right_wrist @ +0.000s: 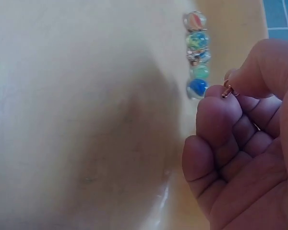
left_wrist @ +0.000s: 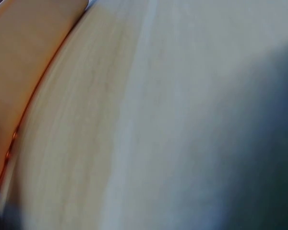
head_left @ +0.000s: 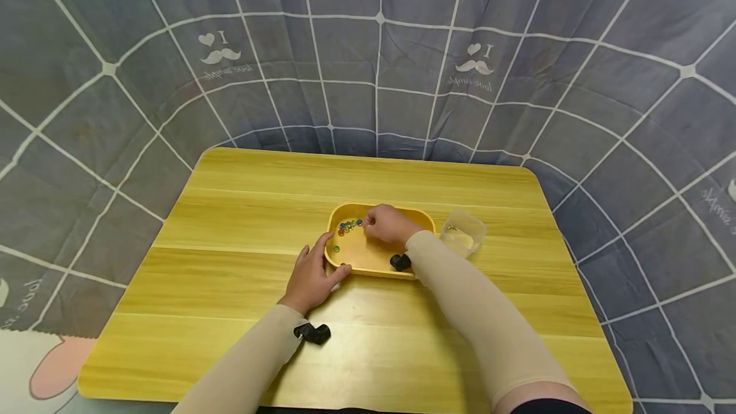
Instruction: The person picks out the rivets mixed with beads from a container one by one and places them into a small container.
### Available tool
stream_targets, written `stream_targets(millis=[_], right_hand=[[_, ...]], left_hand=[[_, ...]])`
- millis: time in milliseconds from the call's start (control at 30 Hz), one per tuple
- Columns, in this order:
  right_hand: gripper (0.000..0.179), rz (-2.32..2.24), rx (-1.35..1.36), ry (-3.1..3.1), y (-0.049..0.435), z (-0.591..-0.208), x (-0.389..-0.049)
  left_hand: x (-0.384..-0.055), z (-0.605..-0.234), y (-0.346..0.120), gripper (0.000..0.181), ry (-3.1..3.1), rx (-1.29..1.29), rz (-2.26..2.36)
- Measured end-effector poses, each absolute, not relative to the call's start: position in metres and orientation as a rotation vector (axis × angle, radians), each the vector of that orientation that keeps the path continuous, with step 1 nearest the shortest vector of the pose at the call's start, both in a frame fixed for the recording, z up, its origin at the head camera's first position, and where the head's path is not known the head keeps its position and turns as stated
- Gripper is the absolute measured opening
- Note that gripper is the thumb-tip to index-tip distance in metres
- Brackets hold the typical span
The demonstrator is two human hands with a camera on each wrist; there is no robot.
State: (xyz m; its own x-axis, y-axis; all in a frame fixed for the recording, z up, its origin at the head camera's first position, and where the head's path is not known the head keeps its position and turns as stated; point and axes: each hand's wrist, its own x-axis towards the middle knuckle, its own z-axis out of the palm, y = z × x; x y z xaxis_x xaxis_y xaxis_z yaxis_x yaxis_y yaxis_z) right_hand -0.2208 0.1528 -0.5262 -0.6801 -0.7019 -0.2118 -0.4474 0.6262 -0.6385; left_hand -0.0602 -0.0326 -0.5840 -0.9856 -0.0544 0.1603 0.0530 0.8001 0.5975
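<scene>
A yellow tray (head_left: 368, 255) lies on the table. My left hand (head_left: 310, 276) rests at its front left corner, fingers along the left side and thumb at the front rim; the left wrist view shows only the tray's wall (left_wrist: 29, 57) and tabletop. My right hand (head_left: 388, 225) is over the tray, the other fingers curled in. Between thumb and forefinger it pinches a small copper-coloured metal piece (right_wrist: 226, 92), partly hidden by the fingertips. Beside those fingertips, coloured glass marbles (right_wrist: 198, 40) line the tray's far side, with small metal bits among them. A green marble (head_left: 336, 248) lies apart at the left.
Right of the tray stands a clear plastic box (head_left: 473, 229) with something small inside, partly behind the right forearm. The wooden table (head_left: 230, 312) has rounded corners. A grey checked curtain (head_left: 345, 50) hangs around its back and sides.
</scene>
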Motion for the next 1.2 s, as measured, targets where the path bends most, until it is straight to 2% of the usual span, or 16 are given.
stream_targets(millis=[300, 467, 700, 1200], right_hand=[[0.018, -0.797, -0.886, 2.426, 0.155, -0.507, -0.215], [0.029, -0.753, -0.944, 2.416, 0.158, -0.498, -0.214], [0.031, -0.774, -0.995, 2.438, 0.169, -0.482, -0.211], [0.016, -0.886, -0.919, 2.481, 0.203, -0.456, -0.205]], left_hand=[[-0.059, -0.584, -0.033, 0.079, -2.823, 0.007, -0.956], [-0.059, -0.584, -0.033, 0.079, -2.818, 0.014, -0.961], [-0.059, -0.585, -0.033, 0.08, -2.818, 0.016, -0.958], [-0.055, -0.582, -0.035, 0.079, -2.796, -0.004, -0.979]])
